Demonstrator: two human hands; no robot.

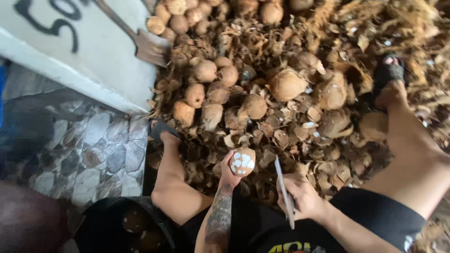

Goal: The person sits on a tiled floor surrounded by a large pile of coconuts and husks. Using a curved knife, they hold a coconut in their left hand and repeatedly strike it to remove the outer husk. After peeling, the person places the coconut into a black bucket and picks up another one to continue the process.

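My left hand (228,175) holds up a brown coconut (243,161) with white patches where the skin is chipped off. My right hand (302,196) grips a long knife (283,189), its blade pointing up just to the right of the coconut. In front of me lies a big pile of brown husked coconuts (220,89) mixed with shell pieces and husk scraps (304,131). My legs spread to either side, with sandalled feet at the pile's left edge (161,131) and upper right (389,75).
A black bucket (101,225) with a few coconuts inside stands at my lower left. A stone-patterned tile floor (89,150) lies to the left, below a white painted wall (93,51). A spade-like tool (145,44) leans against the wall.
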